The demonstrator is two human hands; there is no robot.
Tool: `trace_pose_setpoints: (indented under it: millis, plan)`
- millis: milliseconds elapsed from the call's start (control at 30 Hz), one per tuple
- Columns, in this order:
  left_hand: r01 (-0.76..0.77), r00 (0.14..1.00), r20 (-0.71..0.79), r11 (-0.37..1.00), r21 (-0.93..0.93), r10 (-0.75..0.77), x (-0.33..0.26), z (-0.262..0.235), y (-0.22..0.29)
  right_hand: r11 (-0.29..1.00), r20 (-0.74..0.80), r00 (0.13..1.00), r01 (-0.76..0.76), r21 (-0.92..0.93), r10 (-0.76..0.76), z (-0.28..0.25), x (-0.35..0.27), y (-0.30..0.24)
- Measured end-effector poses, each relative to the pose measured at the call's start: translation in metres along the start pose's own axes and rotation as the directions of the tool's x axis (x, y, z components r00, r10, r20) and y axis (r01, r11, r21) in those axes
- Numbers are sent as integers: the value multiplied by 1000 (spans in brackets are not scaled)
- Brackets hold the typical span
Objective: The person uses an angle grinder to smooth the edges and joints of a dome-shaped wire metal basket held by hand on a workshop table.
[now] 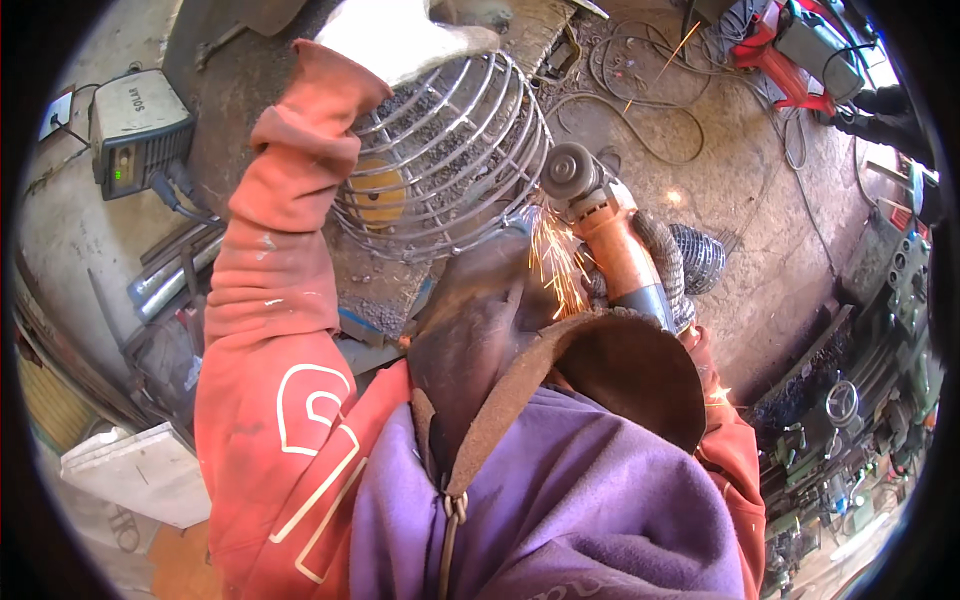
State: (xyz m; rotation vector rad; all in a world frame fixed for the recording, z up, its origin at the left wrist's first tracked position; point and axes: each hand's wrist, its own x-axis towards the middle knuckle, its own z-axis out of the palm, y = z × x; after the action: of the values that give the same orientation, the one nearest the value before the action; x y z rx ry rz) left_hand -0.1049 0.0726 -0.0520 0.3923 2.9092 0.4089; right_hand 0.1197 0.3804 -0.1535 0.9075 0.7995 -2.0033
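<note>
A round cage of bent metal rods (450, 150) stands tilted in front of me. My left hand (390, 45), in a white glove, grips its far left rim; the thumb lies along the rod and the other fingers are partly cut off by the frame. An orange angle grinder (612, 235) is in my right hand (660, 255), which wears a grey ribbed glove. Its disc (570, 172) is at the cage's right edge, and sparks (560, 260) stream down toward the brown leather apron (470, 340) over my lap. A yellow disc (378, 190) shows through the rods.
At left stands a welding machine (140, 135) with a plugged cable, near metal pipes (180, 265). Looped cables (690, 140) cross the floor by a red and grey machine (800, 60). A dark coiled wire piece (700, 258) lies right of the grinder; metal machinery (850, 420) crowds the right.
</note>
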Motion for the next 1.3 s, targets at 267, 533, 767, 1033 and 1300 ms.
trace_pose_setpoints:
  millis: [267,533,767,1033,1300]
  plan:
    - [122,977,177,992,14,-123,9,-8,6,997,52,998,-26,70,23,10,1,-6]
    - [142,972,180,988,56,-149,-12,18,-44,661,175,863,480,-577,-474,36,-27,-58]
    - [157,983,100,988,-14,-154,-17,24,-43,24,574,676,657,-754,-462,52,-19,-85]
    - [420,888,-192,907,-34,-418,-62,23,2,-9,488,835,502,-865,-255,64,-37,-105]
    - [528,835,-73,830,-179,-546,-46,10,7,346,353,933,356,-868,-73,85,-19,-127]
